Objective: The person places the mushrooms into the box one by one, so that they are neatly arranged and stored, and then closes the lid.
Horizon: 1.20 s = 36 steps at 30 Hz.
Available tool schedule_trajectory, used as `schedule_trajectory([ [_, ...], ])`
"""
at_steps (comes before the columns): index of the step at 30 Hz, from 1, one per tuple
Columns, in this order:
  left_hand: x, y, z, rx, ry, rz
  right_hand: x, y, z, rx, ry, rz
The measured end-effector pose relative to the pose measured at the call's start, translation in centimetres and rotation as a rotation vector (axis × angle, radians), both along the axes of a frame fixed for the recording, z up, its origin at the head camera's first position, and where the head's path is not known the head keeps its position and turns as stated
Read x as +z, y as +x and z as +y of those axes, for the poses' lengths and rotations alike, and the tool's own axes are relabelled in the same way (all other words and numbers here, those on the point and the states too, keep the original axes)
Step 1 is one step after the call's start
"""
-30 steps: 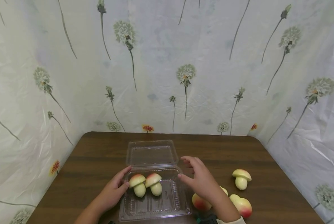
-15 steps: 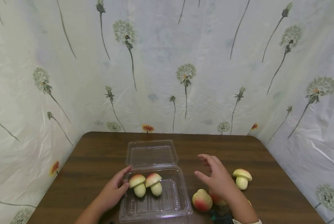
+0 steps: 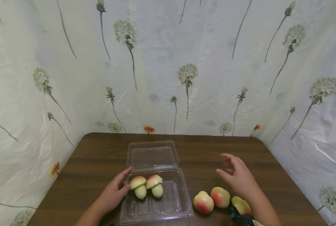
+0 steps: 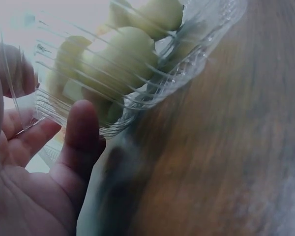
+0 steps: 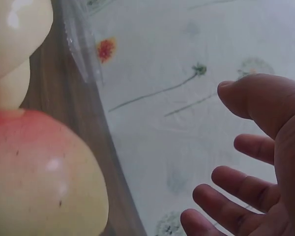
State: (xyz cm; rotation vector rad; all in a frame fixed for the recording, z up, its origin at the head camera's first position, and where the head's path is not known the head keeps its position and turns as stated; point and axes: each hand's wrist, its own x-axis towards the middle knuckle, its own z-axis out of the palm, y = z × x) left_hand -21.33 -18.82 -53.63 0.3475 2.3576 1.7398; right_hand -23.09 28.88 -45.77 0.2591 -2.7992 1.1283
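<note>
A clear plastic clamshell container (image 3: 168, 216) lies on the table with its lid (image 3: 154, 153) folded back. In its base, side by side, are two toy mushrooms (image 3: 140, 191) (image 3: 156, 190), pale yellow with reddish caps. My left hand (image 3: 111, 194) grips the container's left edge; the left wrist view has the thumb (image 4: 81, 130) against the ribbed side and fingers around the edge. My right hand (image 3: 239, 177) is raised over the table's right side, fingers apart and loosely bent, holding nothing. Beside its wrist lie three loose mushrooms (image 3: 203, 203) (image 3: 220, 197) (image 3: 241, 205).
A dark wood-grain table (image 3: 100, 163) bears everything. Behind it and along both sides hangs a pale curtain (image 3: 156, 72) printed with dandelions. A dark strap (image 3: 241, 216) sits on my right wrist, overlapping the rightmost visible mushroom.
My right hand has moved right, away from the container, uncovering the loose mushrooms near the front and now hiding the mushroom farther right. My left hand and the container have stayed put.
</note>
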Motion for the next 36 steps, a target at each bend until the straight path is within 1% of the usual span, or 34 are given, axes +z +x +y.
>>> schedule_trajectory([
  [5, 0.0, 0.0, 0.0, 0.001, 0.008, 0.000, -0.4, 0.2, 1.1, -0.024, 0.019, -0.001],
  [9, -0.1, 0.0, 0.0, -0.004, -0.002, 0.006, -0.5, 0.4, 1.8, -0.053, 0.033, -0.024],
  [13, 0.0, 0.1, -0.1, -0.007, -0.030, -0.002, -0.7, 0.7, 2.3, -0.079, 0.047, -0.050],
  [15, 0.0, 0.1, -0.2, -0.008, -0.033, -0.009, -1.0, 0.7, 2.6, -0.087, 0.055, -0.048],
  [23, -0.1, 0.1, 0.1, 0.009, -0.019, -0.008, -1.5, 0.5, 3.8, -0.108, 0.100, -0.027],
  [29, 0.0, 0.1, 0.2, 0.017, -0.025, -0.013, -1.6, 0.7, 4.8, -0.131, 0.107, -0.062],
  [36, -0.1, 0.1, 0.2, -0.002, -0.017, 0.014, -1.9, 0.7, 6.0, -0.128, 0.102, -0.094],
])
